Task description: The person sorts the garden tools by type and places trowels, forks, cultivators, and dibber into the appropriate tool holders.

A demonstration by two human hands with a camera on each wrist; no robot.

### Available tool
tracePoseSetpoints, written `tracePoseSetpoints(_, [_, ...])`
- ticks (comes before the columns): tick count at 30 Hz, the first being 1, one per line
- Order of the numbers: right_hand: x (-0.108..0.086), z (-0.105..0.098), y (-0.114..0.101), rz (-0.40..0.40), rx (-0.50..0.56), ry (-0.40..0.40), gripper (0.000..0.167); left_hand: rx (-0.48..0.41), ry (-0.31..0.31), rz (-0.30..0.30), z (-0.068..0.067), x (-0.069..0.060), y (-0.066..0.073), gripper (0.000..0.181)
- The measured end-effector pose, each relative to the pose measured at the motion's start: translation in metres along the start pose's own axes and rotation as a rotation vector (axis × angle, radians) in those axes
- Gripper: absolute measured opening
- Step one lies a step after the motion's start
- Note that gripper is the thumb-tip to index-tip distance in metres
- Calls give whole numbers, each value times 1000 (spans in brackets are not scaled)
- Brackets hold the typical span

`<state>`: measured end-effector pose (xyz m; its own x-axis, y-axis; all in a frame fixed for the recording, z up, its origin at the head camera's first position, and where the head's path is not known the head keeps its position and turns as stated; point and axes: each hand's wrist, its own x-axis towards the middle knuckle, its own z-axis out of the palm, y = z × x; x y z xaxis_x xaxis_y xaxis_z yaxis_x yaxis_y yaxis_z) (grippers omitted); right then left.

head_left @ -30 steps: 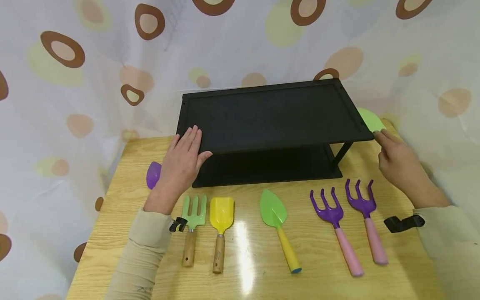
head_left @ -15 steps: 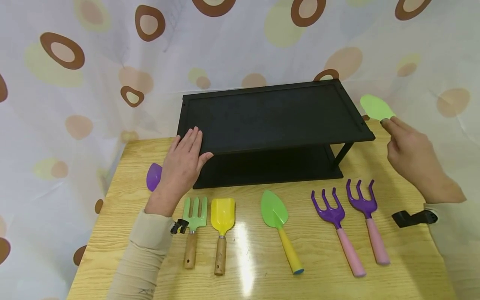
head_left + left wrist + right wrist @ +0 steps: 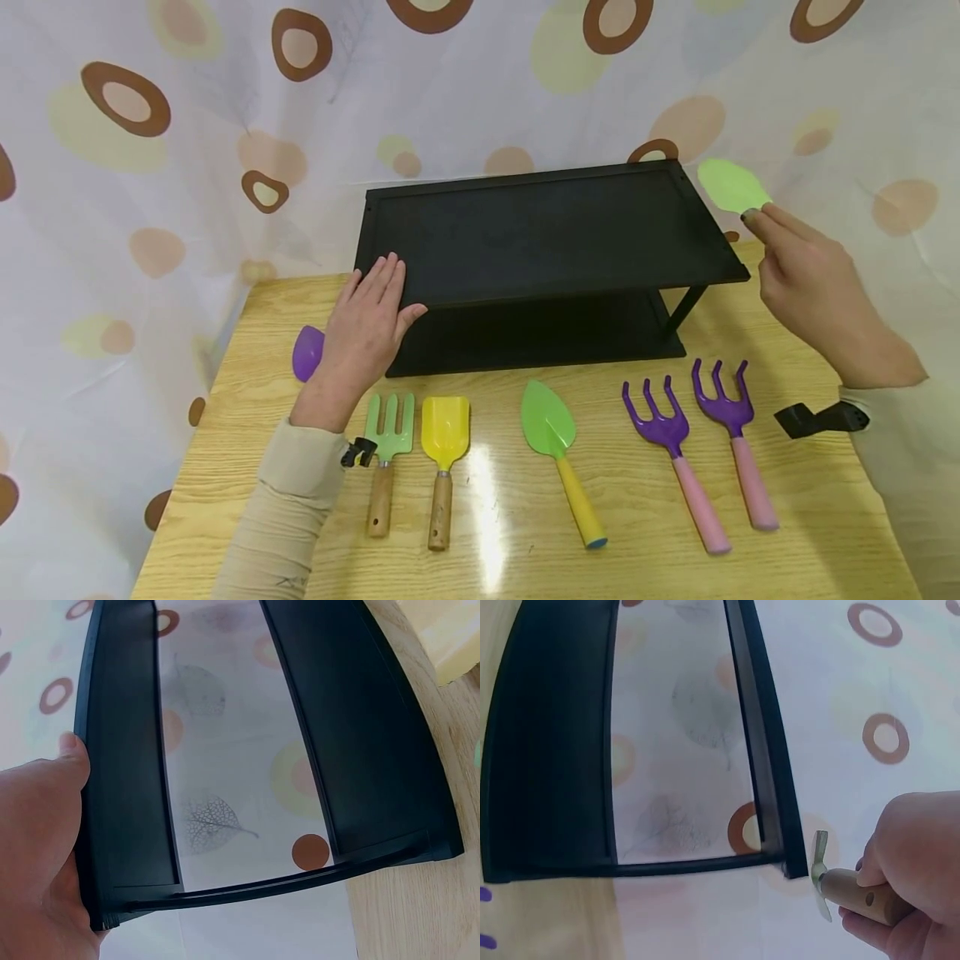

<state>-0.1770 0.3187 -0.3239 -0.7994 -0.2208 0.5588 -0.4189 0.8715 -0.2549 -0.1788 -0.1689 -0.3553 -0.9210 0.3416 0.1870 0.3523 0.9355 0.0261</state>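
A black two-tier rack (image 3: 547, 233) stands at the back of the table. My left hand (image 3: 365, 333) rests on the front left of its top shelf, fingers straight; in the left wrist view its thumb lies along the shelf edge. My right hand (image 3: 813, 287) holds a small trowel (image 3: 731, 185) in the air just beyond the rack's right end. The trowel has a light green blade and a wooden handle (image 3: 851, 892), which the fingers grip in the right wrist view. Its blade points up and left, apart from the rack.
In front of the rack lie a green fork (image 3: 390, 429), a yellow shovel (image 3: 445, 429), a green trowel (image 3: 547, 417) with a yellow handle, and two purple rakes (image 3: 660, 425) with pink handles. A purple tool head (image 3: 307, 352) shows left of my left wrist. A patterned curtain (image 3: 480, 92) hangs behind.
My right hand has lifted the trowel from beside the rack's right end, first up and right, then further up and slightly left. My left hand has stayed on the shelf.
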Motion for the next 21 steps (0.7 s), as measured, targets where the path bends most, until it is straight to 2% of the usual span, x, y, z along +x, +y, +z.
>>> tracePoseSetpoints(10, [19, 10, -20, -51, 3, -41, 42, -7, 3, -1, 1, 0, -1, 70])
tracePoseSetpoints(21, [33, 24, -33, -29, -23, -177, 42, -8, 4, -2, 3, -2, -1, 70])
